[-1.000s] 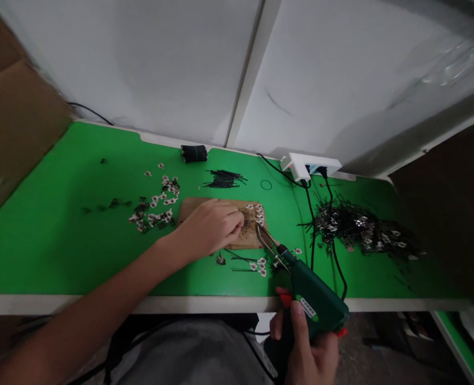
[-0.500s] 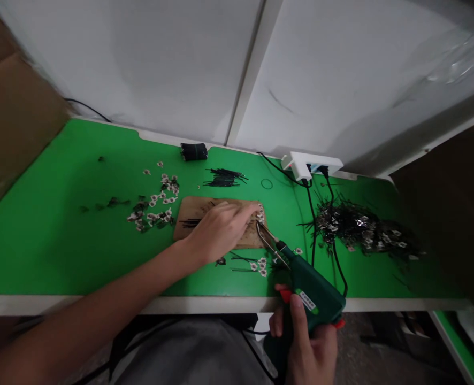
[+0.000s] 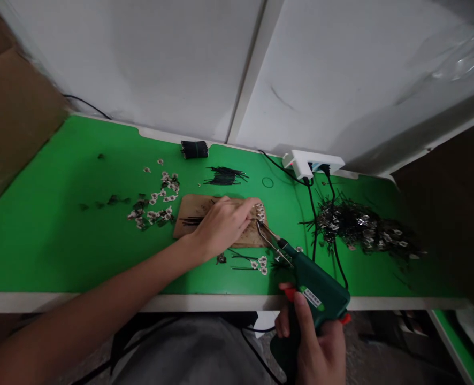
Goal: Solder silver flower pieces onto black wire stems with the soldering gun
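Note:
My right hand (image 3: pixel 315 337) grips a green soldering gun (image 3: pixel 321 283) by its handle, a finger at the red trigger. Its thin tip and curved solder feed tube point up and left, ending at the right end of a brown board (image 3: pixel 189 206). My left hand (image 3: pixel 224 224) lies across the board, fingertips pressed together beside a row of small metal pieces (image 3: pixel 260 211). Whatever those fingertips hold is hidden. Black wires (image 3: pixel 191 221) stick out on the board to the left of this hand. Below the board lie a few wires with metal pieces (image 3: pixel 263 263) at their ends.
Loose metal pieces (image 3: pixel 165 195) are scattered on the left of the green table (image 3: pixel 60 235). Behind the board are loose black wires (image 3: pixel 224 175) and a tied wire bundle (image 3: pixel 195 149). A power strip (image 3: pixel 317 160), its cords and a heap of wired pieces (image 3: pixel 357 222) are on the right.
The soldering gun and my right hand have shifted slightly right, with the tip still at the board's right end. My left fingertips have drawn back a little to the left.

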The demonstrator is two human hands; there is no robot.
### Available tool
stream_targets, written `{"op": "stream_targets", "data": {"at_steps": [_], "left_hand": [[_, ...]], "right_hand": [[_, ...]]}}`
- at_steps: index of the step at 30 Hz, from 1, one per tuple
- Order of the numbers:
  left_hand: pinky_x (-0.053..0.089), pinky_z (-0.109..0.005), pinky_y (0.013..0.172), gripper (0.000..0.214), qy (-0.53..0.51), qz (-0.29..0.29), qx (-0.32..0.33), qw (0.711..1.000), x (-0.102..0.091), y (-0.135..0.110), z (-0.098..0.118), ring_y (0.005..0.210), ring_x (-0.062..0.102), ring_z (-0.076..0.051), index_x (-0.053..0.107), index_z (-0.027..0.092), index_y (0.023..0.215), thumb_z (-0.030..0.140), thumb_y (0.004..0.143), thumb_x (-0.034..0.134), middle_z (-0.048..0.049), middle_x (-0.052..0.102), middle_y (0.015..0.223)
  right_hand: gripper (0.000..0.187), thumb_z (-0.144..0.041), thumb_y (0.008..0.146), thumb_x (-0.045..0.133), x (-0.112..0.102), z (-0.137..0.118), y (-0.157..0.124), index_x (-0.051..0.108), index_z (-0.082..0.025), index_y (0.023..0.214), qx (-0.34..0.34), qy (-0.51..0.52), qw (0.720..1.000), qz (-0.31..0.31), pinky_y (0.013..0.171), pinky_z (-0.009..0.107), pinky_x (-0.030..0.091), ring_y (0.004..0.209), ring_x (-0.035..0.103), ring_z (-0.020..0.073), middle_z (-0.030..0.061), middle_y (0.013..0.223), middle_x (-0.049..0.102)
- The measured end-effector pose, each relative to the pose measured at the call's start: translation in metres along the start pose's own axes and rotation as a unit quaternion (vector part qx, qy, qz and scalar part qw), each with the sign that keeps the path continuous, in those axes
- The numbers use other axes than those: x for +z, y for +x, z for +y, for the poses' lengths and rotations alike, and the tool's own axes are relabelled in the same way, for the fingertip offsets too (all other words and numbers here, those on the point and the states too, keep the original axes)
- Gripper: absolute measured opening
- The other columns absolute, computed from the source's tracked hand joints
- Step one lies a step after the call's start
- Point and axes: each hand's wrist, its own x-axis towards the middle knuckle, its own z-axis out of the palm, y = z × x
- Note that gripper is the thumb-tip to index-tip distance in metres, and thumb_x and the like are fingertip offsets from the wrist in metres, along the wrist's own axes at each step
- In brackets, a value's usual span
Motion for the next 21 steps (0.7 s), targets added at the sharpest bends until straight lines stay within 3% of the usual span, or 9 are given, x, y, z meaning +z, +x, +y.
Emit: {"op": "stream_targets", "data": {"at_steps": [5, 11, 15, 21], "left_hand": [[0.048, -0.033, 0.084, 0.040, -0.002, -0.009, 0.001, 1.000, -0.0012, 0.0001, 0.0013, 0.083, 0.073, -0.019, 0.052, 0.017, 0.127, 0.008, 0.090, 0.066, 0.0008, 0.077, 0.087], [0.046, -0.031, 0.082, 0.038, -0.017, 0.003, 0.014, 1.000, 0.0006, -0.0002, -0.0005, 0.079, 0.072, -0.016, 0.051, 0.018, 0.126, 0.007, 0.091, 0.062, 0.0019, 0.075, 0.086], [0.045, -0.032, 0.084, 0.040, -0.022, -0.005, 0.016, 1.000, 0.0017, 0.0001, -0.0003, 0.083, 0.072, -0.017, 0.050, 0.016, 0.126, 0.008, 0.090, 0.064, 0.0008, 0.075, 0.087], [0.045, -0.033, 0.085, 0.038, -0.024, 0.004, 0.012, 1.000, 0.0035, 0.0006, -0.0009, 0.082, 0.073, -0.017, 0.051, 0.016, 0.126, 0.008, 0.091, 0.064, 0.0010, 0.076, 0.085]], "right_hand": [[0.034, -0.049, 0.082, 0.077, -0.0007, -0.0031, 0.0011, 0.062, -0.019, 0.088, 0.000, 0.005, 1.000, -0.017, 0.045, 0.026, 0.043, 0.047, 0.049, 0.0088, 0.0010, 0.079, 0.067], [0.036, -0.050, 0.081, 0.078, 0.0006, -0.0048, 0.0010, 0.064, -0.018, 0.089, 0.026, 0.020, 0.999, -0.001, 0.045, 0.026, 0.042, 0.048, 0.048, 0.0084, -0.0012, 0.074, 0.062], [0.035, -0.050, 0.082, 0.077, -0.0002, -0.0063, 0.0022, 0.060, -0.019, 0.086, 0.033, 0.029, 0.998, -0.033, 0.045, 0.025, 0.040, 0.048, 0.047, 0.0077, -0.0021, 0.074, 0.060], [0.035, -0.050, 0.082, 0.078, -0.0029, -0.0033, 0.0020, 0.061, -0.019, 0.083, 0.063, 0.047, 0.997, -0.026, 0.046, 0.023, 0.038, 0.047, 0.046, 0.0092, -0.0073, 0.055, 0.048]]}}
